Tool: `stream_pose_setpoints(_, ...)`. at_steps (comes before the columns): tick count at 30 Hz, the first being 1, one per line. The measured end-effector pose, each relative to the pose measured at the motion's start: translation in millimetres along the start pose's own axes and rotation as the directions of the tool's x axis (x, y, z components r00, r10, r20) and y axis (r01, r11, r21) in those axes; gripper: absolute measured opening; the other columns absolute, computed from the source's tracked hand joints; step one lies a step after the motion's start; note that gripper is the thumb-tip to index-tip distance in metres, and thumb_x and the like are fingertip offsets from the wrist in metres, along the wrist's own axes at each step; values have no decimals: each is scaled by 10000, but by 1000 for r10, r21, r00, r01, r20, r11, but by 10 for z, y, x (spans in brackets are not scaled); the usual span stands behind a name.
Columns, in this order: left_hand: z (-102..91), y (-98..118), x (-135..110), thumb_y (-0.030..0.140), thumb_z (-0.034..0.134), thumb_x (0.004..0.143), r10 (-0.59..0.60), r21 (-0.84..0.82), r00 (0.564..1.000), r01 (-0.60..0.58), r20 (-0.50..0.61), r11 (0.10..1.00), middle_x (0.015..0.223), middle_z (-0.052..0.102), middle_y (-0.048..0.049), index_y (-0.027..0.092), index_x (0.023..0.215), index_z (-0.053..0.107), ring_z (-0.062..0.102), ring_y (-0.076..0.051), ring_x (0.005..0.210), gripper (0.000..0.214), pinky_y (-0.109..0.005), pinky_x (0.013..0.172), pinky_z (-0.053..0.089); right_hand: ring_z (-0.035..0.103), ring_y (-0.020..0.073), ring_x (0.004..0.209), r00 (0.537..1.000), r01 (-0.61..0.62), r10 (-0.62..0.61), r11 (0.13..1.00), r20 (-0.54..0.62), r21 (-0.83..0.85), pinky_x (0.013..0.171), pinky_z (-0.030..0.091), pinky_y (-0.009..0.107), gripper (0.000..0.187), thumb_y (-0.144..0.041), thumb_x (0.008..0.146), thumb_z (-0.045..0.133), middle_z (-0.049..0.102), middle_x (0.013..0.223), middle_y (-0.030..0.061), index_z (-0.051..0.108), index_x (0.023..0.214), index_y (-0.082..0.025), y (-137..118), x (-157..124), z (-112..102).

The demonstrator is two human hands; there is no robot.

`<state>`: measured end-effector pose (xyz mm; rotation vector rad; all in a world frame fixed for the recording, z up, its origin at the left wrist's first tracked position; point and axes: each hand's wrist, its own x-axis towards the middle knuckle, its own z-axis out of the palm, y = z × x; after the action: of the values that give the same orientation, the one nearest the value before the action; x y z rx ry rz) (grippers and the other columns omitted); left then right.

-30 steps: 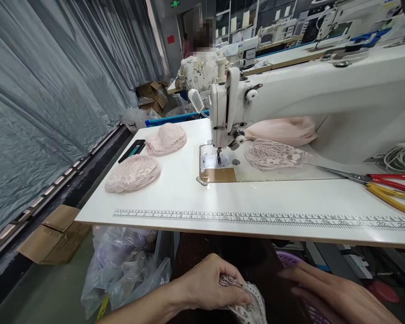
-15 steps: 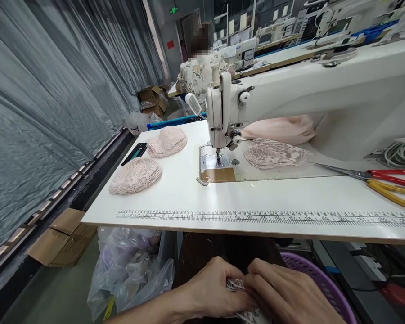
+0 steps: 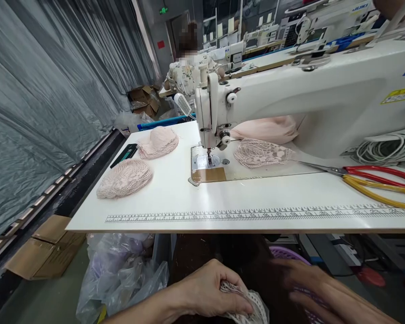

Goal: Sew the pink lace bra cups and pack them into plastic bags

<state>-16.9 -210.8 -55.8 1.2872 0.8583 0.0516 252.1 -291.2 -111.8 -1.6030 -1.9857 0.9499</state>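
Observation:
My left hand (image 3: pixel 211 290) is closed around a bunched piece of pale lace (image 3: pixel 248 303) below the front edge of the table, thumb on top. To its right, my right hand (image 3: pixel 307 285) is apart from the lace and blurred by motion. Its fingers reach out with a gap between them, over a purple basket (image 3: pixel 288 253), and I see nothing in them. Above, a white sewing machine (image 3: pixel 209 108) stands on the white table (image 3: pixel 162 193). Beside its needle, a pale pink lace piece (image 3: pixel 261 153) lies flat under the machine arm.
Two stacks of pink lace pieces, a front stack (image 3: pixel 124 177) and a rear stack (image 3: pixel 158 141), lie left of the machine by a dark packet (image 3: pixel 124 155). Red-and-yellow-handled scissors (image 3: pixel 374 180) lie at right. Plastic bags (image 3: pixel 114 274) and a cardboard box (image 3: pixel 47 247) are below. A person (image 3: pixel 187 74) sits beyond.
My right hand has let go of the lace and moved right, over the basket. The left hand keeps its hold on the lace. The view has shifted slightly to the right.

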Motion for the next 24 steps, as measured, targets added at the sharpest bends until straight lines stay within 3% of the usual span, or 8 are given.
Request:
stream_pose_setpoints(2,9,25,-4,315,700,670,30,11,999,-30,29,999,629,582,0,96,798,724,472,-87,582,255,-168,554,379,489,252,1215,956,-106,31,963,292,246,988,410,356,594,-454,730,682,521,1342,25,508,1284,-327,-384,184,-41)
stream_pose_setpoints(3,8,34,-17,316,694,676,37,26,999,-38,27,999,629,582,2,100,813,726,468,-86,581,258,-168,559,381,500,246,1199,930,-164,28,924,366,346,985,405,344,658,-438,670,739,550,1308,20,508,1278,-331,-548,280,-49)
stream_pose_setpoints(5,-5,41,-59,317,680,692,39,75,999,-39,-10,996,624,583,8,109,839,730,461,-84,574,259,-167,560,377,594,232,1033,917,-229,18,843,399,487,878,464,300,505,-356,574,798,671,1057,-6,654,1055,-290,-765,425,-23)
stream_pose_setpoints(8,-36,20,-130,308,668,704,44,148,994,-29,-102,989,628,602,7,113,844,733,470,-85,576,248,-162,556,369,618,195,841,909,-332,99,758,404,562,747,465,255,251,-344,576,776,674,807,-23,683,773,-218,-831,498,94)
stream_pose_setpoints(11,-61,-15,-164,289,669,697,36,151,983,-9,-181,989,616,601,11,115,822,732,466,-80,563,224,-155,540,360,595,167,761,907,-339,70,706,415,622,705,431,244,260,-443,642,725,654,729,-24,651,703,-202,-782,488,205)
stream_pose_setpoints(15,-81,-41,-140,287,681,687,48,162,974,-12,-223,987,625,585,14,114,803,730,453,-79,562,214,-167,531,336,561,168,778,925,-291,66,757,375,584,707,402,243,266,-446,649,701,638,743,-20,650,736,-200,-769,494,289)
stream_pose_setpoints(20,-96,-81,-130,342,723,646,104,118,968,-79,-229,990,754,595,-18,106,753,725,482,-106,653,259,-199,599,351,532,151,701,944,-221,82,876,320,429,641,393,228,265,-428,777,546,564,669,-25,545,657,-192,-864,535,302)
stream_pose_setpoints(24,-79,-111,-171,409,719,636,-29,88,966,53,-257,995,647,566,3,114,774,717,469,-114,624,326,-202,590,353,561,163,696,966,-173,119,958,230,230,629,396,227,240,-399,787,526,587,674,-23,519,639,-210,-952,531,287)
